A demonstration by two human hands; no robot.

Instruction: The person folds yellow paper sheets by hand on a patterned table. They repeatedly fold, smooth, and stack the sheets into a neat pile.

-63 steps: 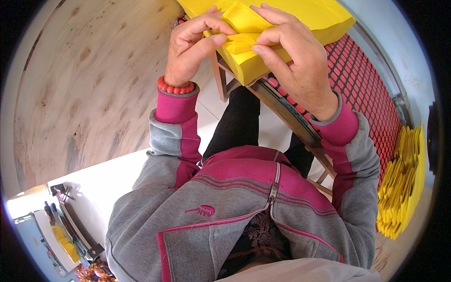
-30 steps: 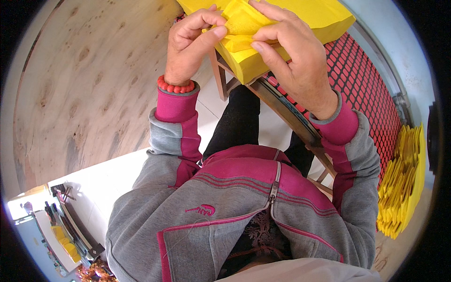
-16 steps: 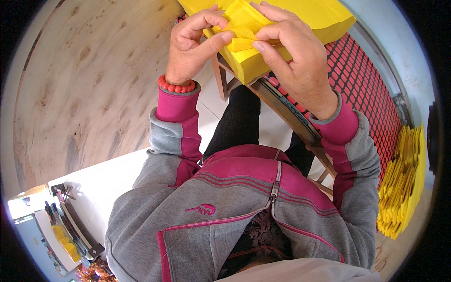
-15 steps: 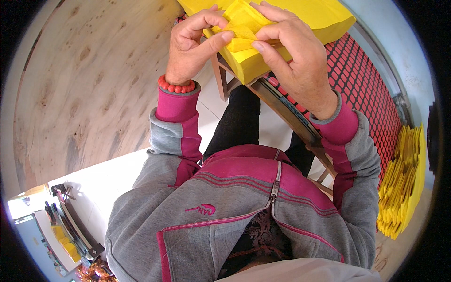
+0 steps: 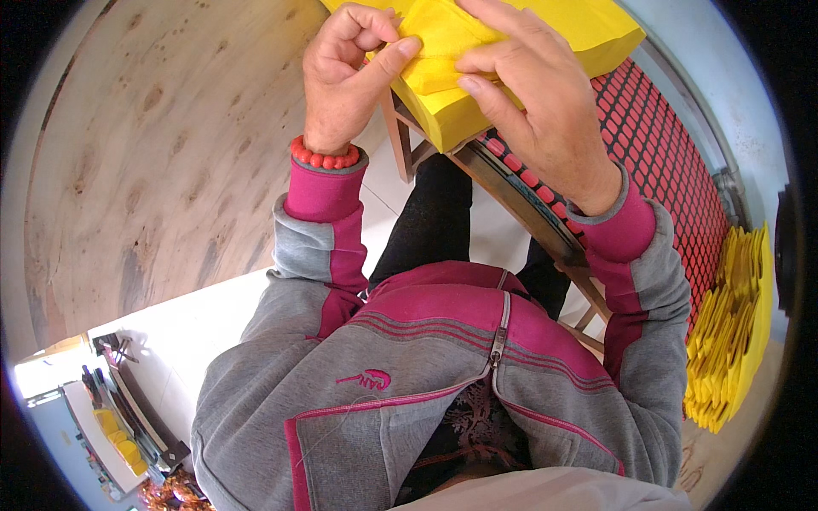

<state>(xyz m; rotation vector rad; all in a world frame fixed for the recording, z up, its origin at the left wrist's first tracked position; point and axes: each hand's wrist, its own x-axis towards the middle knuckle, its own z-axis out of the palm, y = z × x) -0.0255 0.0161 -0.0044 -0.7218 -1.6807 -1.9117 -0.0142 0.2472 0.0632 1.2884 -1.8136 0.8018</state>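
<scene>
At the top middle, my left hand (image 5: 343, 85) pinches the left edge of a small yellow cloth piece (image 5: 439, 53) between thumb and fingers. The cloth looks folded and lies fairly flat above a larger yellow fabric bag (image 5: 596, 34). On the cloth's right side, my right hand (image 5: 545, 106) has its thumb and fingers apart, with the fingertips over or against its edge. Whether those fingertips touch the cloth is hard to tell. Part of the cloth runs out of view at the top.
A wooden-framed stand (image 5: 511, 198) with a red and black patterned cover (image 5: 652, 128) supports the bag. To the right stands a stack of folded yellow bags (image 5: 728, 332). A large plywood board (image 5: 153, 170) fills the left side. Shelves with yellow items (image 5: 119, 439) appear at lower left.
The crumpled, folded-up yellow cloth has been spread flatter. My right thumb and fingers have loosened from their pinch on it. My left hand has shifted slightly and keeps its pinch.
</scene>
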